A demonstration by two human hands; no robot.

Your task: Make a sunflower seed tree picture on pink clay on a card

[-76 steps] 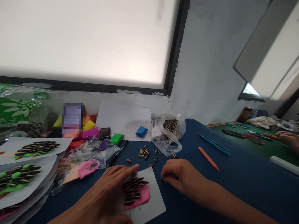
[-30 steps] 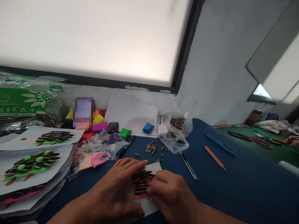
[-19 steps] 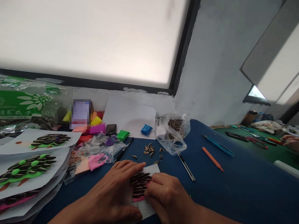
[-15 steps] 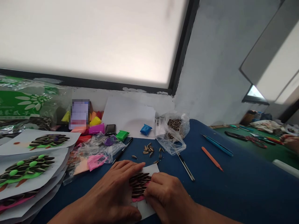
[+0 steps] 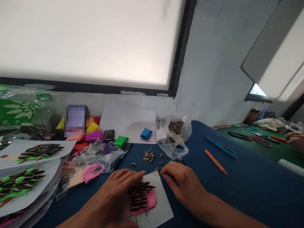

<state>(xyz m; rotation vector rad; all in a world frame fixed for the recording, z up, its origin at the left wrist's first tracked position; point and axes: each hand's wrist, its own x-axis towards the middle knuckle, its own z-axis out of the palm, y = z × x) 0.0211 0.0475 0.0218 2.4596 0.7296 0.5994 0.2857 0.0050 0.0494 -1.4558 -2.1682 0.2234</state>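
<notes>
A sheet of white paper lies in front of me with a flat pink clay shape on it. Rows of dark striped sunflower seeds cover the clay's left and upper part; its right part shows bare pink. My left hand rests open across the paper's left side, fingers stretched out. Just off the paper's upper right edge is my right hand, its fingers curled together close to the loose sunflower seeds. Whatever its fingertips hold, if anything, is hidden.
A plastic bag of seeds stands behind the loose ones. Left are finished seed pictures and clay packets. An orange pen and blue tweezers lie right. Another person's hand shows at far right.
My right hand has lifted off the seeds and clay and moved up and right past the paper's edge, uncovering the pink clay. My left hand stays on the paper.
</notes>
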